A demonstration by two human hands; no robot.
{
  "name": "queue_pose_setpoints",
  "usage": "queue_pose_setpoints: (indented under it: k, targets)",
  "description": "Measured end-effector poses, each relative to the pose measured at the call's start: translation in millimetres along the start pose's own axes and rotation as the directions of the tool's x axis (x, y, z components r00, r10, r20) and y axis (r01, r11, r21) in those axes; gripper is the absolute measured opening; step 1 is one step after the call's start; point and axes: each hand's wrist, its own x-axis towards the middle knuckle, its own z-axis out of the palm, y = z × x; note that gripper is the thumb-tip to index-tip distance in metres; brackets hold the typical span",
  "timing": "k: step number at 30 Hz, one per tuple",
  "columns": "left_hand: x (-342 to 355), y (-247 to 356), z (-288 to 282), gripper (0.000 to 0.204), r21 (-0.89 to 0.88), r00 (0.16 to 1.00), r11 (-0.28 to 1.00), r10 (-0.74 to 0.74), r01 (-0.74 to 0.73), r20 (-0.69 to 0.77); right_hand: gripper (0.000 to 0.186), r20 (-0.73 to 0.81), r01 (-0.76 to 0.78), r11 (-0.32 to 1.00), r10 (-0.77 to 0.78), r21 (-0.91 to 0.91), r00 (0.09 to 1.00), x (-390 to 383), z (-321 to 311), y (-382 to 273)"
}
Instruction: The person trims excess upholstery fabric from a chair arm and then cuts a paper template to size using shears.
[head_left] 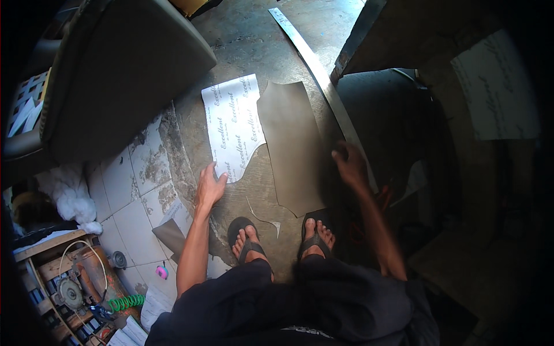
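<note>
My left hand (212, 183) pinches the lower left corner of a white cut piece of upholstery sheet (234, 124) with printed lettering, which lies on the concrete floor. Beside it, to the right, a grey-brown cut piece of the same sort of sheet (294, 144) lies flat, one edge close against the white one. Over the dark area right of that piece hovers my right hand (350, 165), fingers curled but apart, with nothing visible in them. Close by it runs a long metal straightedge (320, 75). A thin curved offcut (271, 222) rests between my feet.
An upholstered grey seat part (133, 75) rises at the upper left. Lower left are a rusty cylinder (98, 277), a green coiled hose (127, 301), a pink tape measure (162, 270) and white stuffing (75, 199). Red-handled scissors (356, 230) sit in shadow at right.
</note>
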Motion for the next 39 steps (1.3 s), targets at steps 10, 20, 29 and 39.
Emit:
queue_pose_setpoints:
  k: [10,20,29,39]
  targets:
    - [37,-32,71,0.063,-0.259,0.929,0.915,-0.350,0.310,-0.124,0.065,0.055,-0.176,0.982,0.179,-0.063,0.982,-85,54,39]
    - [48,-33,70,0.021,-0.634,0.908,0.688,-0.415,0.353,0.055,0.050,0.293,-0.308,0.950,0.278,0.059,0.915,-76,56,31]
    - [40,-54,48,0.016,-0.651,0.940,0.739,-0.320,0.173,-0.114,0.052,0.209,-0.315,0.949,0.302,0.029,0.930,-85,44,70]
    - [20,-135,10,0.017,-0.471,0.846,0.866,-0.372,0.168,-0.381,0.032,0.522,-0.544,0.768,0.327,0.340,0.788,-86,25,12]
